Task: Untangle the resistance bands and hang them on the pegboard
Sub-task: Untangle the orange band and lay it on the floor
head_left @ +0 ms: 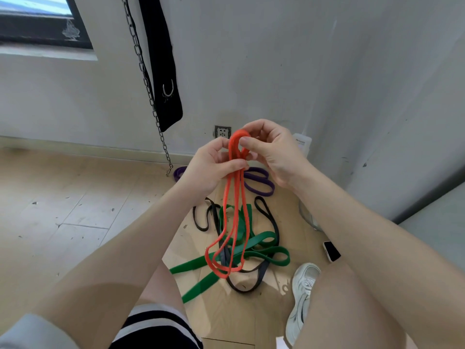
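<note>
Both bare forearms reach up from lower corners, converging at centre, raised in front of person. Left hand [208, 170] back to camera, fingers curled, thumb and fingers pinching orange band [232, 215] just below its top bend. Right hand [273, 152] just beside it, slightly higher, thumb and forefinger pinching band's top loop, other fingers curled behind. Hands nearly touching at fingertips. Bare knees below.

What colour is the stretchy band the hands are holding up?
Orange-red. The band hangs from both hands, left and right, seen in the head view.
</note>
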Demonstrator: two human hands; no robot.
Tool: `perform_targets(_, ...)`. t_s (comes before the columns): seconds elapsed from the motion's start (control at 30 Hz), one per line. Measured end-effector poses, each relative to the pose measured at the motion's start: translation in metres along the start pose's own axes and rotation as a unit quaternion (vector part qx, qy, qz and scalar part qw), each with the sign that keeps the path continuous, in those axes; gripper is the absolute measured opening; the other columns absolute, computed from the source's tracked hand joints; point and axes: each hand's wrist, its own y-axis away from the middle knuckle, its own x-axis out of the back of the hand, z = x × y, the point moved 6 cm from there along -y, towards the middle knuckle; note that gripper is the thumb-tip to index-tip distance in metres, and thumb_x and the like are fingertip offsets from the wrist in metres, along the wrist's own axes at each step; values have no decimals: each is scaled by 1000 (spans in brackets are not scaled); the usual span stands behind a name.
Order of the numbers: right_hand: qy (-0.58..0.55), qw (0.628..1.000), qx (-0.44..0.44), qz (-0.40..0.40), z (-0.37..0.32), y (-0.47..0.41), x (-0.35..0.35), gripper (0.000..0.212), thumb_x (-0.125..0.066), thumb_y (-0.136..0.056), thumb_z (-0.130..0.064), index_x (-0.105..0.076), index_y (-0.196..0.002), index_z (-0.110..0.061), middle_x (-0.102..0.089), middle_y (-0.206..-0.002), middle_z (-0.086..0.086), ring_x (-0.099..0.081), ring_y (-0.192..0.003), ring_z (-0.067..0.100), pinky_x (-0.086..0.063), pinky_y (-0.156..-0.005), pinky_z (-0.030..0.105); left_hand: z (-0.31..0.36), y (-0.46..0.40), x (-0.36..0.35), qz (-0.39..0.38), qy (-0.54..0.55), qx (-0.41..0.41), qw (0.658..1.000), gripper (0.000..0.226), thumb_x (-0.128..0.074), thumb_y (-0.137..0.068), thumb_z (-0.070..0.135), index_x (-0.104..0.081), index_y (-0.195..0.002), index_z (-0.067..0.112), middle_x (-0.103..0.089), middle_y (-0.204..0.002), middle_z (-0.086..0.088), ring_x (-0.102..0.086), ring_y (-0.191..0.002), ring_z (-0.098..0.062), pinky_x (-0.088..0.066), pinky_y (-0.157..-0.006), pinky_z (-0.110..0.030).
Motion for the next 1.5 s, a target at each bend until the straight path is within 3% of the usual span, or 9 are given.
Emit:
perform_targets(0.2,-14,998,18,58,-1,2,5,14,-64,-83,-1,-58,-84,-13,-59,-81,5,-58,-78,22,-54,-66,31,4,5,-5,9,-56,-45,997,43,-58,-87,6,-49,-122,30,-72,-97,-4,-69,-91,-15,-55,-83,-31)
perform_targets(0.4,-55,997,18,59,-6,3,11,13,-61,-85,1,-56,-83,-11,-62,-74,1,-60,-58,8,-52,-59,22,4,12,2,82,-13,-102,991,30,-50,-92,1,-51,-109,26,-69,-100,-13,-69,-90,-24,-56,-81,-42)
perform_targets(0.53,37,996,58,51,-20,2,9,17,-64,-82,3,-56,-79,-12,-61,-71,1,-57,-59,6,-48,-55,20,4,9,-3,113,-27,-121,986,20,-55,-89,3,-53,-102,18,-67,-100,-6,-69,-88,-17,-58,-78,-38)
perform_targets(0.63,50,996,62,38,-19,3,4,18,-64,-81,5,-56,-79,-11,-60,-73,4,-59,-64,9,-50,-59,22,-3,9,-7,130,-8,-112,985,14,-56,-89,2,-54,-92,16,-69,-94,-4,-69,-88,-18,-57,-78,-40)
perform_targets(0.8,6,999,29,26,-7,5,6,13,-62,-83,4,-59,-86,-8,-61,-84,10,-60,-80,24,-54,-78,39,-9,11,-8,146,10,-97,984,17,-57,-88,1,-49,-83,15,-69,-88,-10,-71,-83,-21,-57,-75,-34)
perform_targets(1.03,-142,989,22,46,-6,-1,9,18,-54,-86,9,-58,-86,-9,-65,-69,-4,-62,-64,8,-53,-63,22,0,12,-14,111,-56,-125,984,27,-57,-88,3,-47,-91,28,-67,-98,0,-69,-92,-16,-57,-80,-38)
perform_targets(1.23,-107,993,31,43,-3,0,9,27,-50,-88,9,-62,-97,-14,-66,-85,-1,-62,-83,12,-53,-83,26,6,5,-10,127,-39,-94,987,21,-60,-86,2,-49,-92,19,-68,-93,-7,-70,-80,-18,-58,-72,-35)
perform_targets(1.4,-100,993,35,47,-7,0,6,27,-52,-87,9,-63,-91,-15,-67,-84,1,-65,-78,11,-51,-68,21,7,7,-20,120,-28,-84,989,23,-64,-83,4,-46,-86,18,-67,-92,-13,-70,-75,-28,-59,-68,-41)
perform_targets(1.5,-136,988,32,64,-10,0,5,24,-54,-86,10,-54,-85,-14,-66,-71,-3,-62,-65,11,-49,-60,22,11,11,-22,161,-57,-105,980,25,-64,-84,7,-43,-82,21,-65,-92,-11,-68,-71,-33,-58,-63,-46)
